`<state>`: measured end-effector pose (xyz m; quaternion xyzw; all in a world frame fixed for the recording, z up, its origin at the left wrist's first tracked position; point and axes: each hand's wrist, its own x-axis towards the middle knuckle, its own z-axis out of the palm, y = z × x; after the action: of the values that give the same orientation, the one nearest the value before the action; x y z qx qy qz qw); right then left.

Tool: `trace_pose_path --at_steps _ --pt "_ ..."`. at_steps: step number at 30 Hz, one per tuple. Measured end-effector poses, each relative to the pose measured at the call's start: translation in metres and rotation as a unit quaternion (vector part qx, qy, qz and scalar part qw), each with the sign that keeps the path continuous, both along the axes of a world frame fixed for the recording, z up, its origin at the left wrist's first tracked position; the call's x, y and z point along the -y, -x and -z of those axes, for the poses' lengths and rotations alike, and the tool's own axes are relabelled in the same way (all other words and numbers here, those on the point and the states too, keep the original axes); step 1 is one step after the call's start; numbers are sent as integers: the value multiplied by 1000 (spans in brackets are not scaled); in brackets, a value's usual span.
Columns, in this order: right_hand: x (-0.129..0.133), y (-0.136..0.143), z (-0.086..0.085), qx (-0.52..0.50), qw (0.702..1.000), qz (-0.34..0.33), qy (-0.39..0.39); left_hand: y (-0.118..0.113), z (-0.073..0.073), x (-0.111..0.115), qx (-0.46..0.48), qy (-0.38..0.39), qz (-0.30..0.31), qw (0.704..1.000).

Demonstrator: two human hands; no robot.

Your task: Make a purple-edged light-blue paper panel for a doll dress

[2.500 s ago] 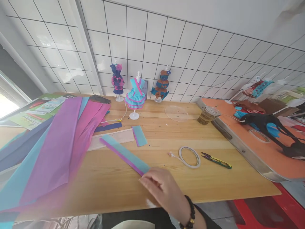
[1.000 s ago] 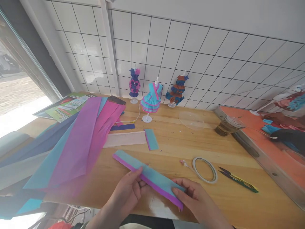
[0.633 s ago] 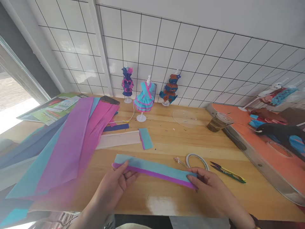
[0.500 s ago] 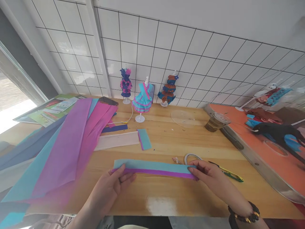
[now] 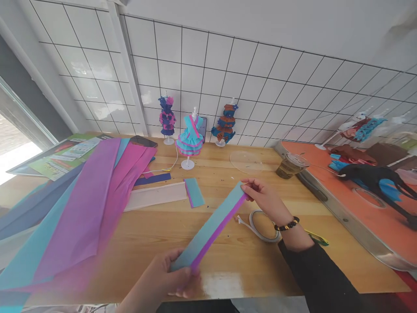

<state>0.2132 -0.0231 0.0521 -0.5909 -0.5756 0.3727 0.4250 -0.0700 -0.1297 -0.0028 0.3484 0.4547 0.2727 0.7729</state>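
A long light-blue paper strip (image 5: 213,224) with a purple band along one edge is stretched between my hands, slanting up to the right above the table. My left hand (image 5: 169,274) pinches its lower, near end between thumb and fingers. At the upper, far end, my right hand (image 5: 260,195) grips a corner with thumb and fingertips. Below my right wrist lies a roll of white double-sided tape (image 5: 265,238), with a loose crumpled end. A short blue-and-purple paper piece (image 5: 194,192) rests left of the strip's far end.
Large purple sheets (image 5: 84,204) and other coloured papers cover the table's left. Small dress stands, including a blue-and-pink dress (image 5: 189,137), line the tiled wall. A drink cup (image 5: 290,166) stands right, beside an orange surface (image 5: 342,200). A cutter (image 5: 317,238) lies near my right forearm.
The strip has swung from level to a steep slant. My right hand has moved up and away, while my left hand has come nearer and slightly right, both still gripping the ends.
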Motion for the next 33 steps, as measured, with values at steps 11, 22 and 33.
trace_pose_path --at_steps 11,22,33 --pt "-44 21 0 -21 998 -6 -66 -50 -1 5 48 93 106 989" --pt "-29 7 14 62 991 -29 -112 -85 -12 -28 130 149 -9 980" --pt "-24 19 -2 123 978 -86 -145 -99 -8 -54 142 132 -33 980"
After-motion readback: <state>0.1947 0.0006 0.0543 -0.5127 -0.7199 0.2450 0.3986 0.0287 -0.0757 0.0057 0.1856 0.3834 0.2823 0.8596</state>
